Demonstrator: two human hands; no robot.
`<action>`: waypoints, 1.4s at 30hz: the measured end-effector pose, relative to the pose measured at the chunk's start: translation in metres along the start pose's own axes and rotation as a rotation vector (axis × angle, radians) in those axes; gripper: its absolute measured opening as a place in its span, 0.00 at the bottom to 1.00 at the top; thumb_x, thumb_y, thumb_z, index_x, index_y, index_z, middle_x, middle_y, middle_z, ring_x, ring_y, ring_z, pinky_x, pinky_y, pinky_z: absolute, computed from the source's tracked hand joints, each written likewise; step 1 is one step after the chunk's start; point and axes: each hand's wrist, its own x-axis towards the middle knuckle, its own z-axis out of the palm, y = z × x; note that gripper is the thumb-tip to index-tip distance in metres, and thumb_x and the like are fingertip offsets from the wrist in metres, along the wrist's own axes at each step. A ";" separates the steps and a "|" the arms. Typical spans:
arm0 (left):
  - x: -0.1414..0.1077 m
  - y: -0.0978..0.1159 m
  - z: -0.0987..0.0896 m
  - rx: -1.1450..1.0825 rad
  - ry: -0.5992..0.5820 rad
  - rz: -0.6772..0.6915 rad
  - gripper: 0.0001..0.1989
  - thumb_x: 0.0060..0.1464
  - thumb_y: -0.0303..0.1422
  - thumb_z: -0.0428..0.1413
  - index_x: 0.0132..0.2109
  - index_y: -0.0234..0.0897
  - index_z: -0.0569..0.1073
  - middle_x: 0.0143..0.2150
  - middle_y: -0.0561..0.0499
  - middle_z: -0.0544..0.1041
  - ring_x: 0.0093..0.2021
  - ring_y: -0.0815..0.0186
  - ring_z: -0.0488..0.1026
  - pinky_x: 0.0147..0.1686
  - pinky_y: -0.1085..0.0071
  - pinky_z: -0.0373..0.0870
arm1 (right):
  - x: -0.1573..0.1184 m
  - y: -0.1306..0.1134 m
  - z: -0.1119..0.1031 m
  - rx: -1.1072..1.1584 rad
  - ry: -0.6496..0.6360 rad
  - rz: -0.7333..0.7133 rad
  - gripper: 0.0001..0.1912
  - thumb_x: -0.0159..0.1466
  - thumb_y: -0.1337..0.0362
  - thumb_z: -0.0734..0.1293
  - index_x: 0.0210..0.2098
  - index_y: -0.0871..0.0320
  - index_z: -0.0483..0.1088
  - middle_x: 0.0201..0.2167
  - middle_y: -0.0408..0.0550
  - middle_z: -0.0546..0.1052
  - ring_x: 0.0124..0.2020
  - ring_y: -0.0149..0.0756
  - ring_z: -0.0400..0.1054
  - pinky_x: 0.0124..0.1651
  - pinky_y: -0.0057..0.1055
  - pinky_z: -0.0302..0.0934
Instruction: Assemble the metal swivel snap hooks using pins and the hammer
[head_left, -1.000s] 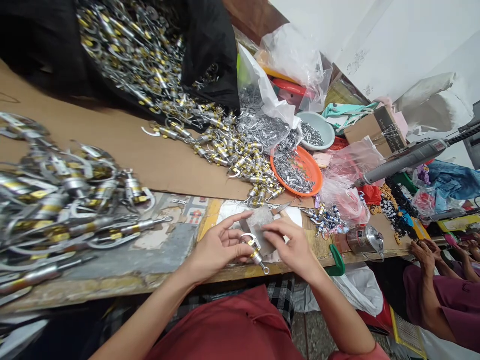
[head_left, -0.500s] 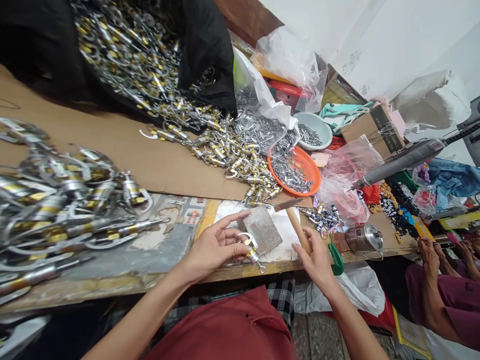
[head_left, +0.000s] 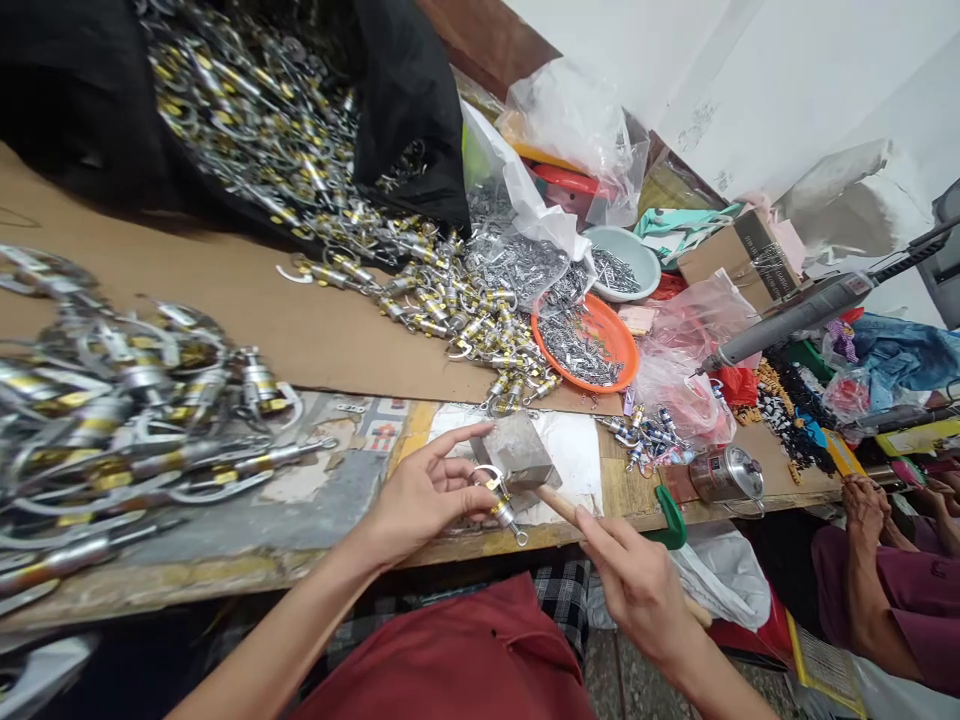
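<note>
My left hand (head_left: 431,490) pinches a small silver keychain (head_left: 502,512) with a yellow band, a curved hook at its top and a ring at its lower end. It sits at the near edge of a grey metal block (head_left: 499,440) on the worktable. My right hand (head_left: 637,570) is wrapped around the wooden handle (head_left: 562,504) of a hammer, which slants up and left toward the block. The hammer's head blends with the grey of the block, so its outline is hard to make out.
Similar keychains (head_left: 465,310) spill from a black bag (head_left: 412,120); more are heaped at left (head_left: 135,400). An orange dish (head_left: 619,340) of small metal parts, a metal mug (head_left: 727,475), a green clamp (head_left: 670,520) and a hanging electric screwdriver (head_left: 802,315) stand to the right, near a co-worker's hands (head_left: 862,515).
My right hand has turned and moved down, swinging the hammer's head left and down to the metal block. My left hand stays almost where it was, still holding the keychain.
</note>
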 end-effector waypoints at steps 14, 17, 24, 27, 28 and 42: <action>0.000 -0.001 0.000 0.048 0.022 0.011 0.41 0.31 0.28 0.66 0.56 0.32 0.62 0.20 0.59 0.74 0.19 0.70 0.72 0.21 0.75 0.71 | 0.009 0.021 0.015 0.315 0.172 0.324 0.22 0.63 0.63 0.63 0.57 0.53 0.63 0.42 0.49 0.76 0.40 0.37 0.71 0.42 0.31 0.68; 0.000 -0.001 -0.001 0.047 0.017 -0.005 0.41 0.31 0.28 0.66 0.56 0.32 0.62 0.21 0.59 0.74 0.20 0.70 0.71 0.22 0.74 0.72 | 0.015 0.053 0.026 0.326 0.121 0.469 0.24 0.61 0.60 0.64 0.56 0.55 0.64 0.51 0.52 0.72 0.49 0.43 0.68 0.49 0.38 0.64; -0.002 -0.002 -0.001 0.032 0.035 -0.029 0.43 0.30 0.27 0.66 0.57 0.33 0.62 0.23 0.58 0.75 0.22 0.70 0.72 0.24 0.74 0.72 | 0.041 0.049 0.040 0.059 0.139 0.374 0.19 0.64 0.63 0.59 0.53 0.56 0.67 0.44 0.54 0.73 0.47 0.43 0.67 0.50 0.43 0.62; -0.003 -0.003 -0.002 0.020 0.012 -0.027 0.43 0.31 0.28 0.66 0.58 0.34 0.61 0.23 0.58 0.75 0.21 0.70 0.72 0.23 0.75 0.72 | 0.062 0.012 0.046 0.165 0.210 0.287 0.25 0.62 0.59 0.62 0.58 0.55 0.60 0.51 0.54 0.67 0.54 0.43 0.60 0.55 0.42 0.57; -0.003 -0.003 -0.002 0.017 0.005 -0.029 0.42 0.32 0.28 0.66 0.58 0.34 0.61 0.23 0.59 0.75 0.21 0.70 0.72 0.23 0.75 0.72 | 0.069 0.003 0.049 0.215 0.208 0.278 0.28 0.61 0.58 0.64 0.59 0.56 0.58 0.53 0.55 0.66 0.55 0.43 0.59 0.56 0.41 0.57; -0.003 0.001 0.003 0.000 0.006 -0.063 0.40 0.31 0.27 0.64 0.56 0.33 0.63 0.22 0.60 0.74 0.21 0.70 0.73 0.24 0.74 0.73 | 0.095 -0.010 0.024 0.220 0.209 0.145 0.06 0.60 0.66 0.66 0.30 0.57 0.76 0.24 0.44 0.76 0.27 0.30 0.69 0.31 0.24 0.63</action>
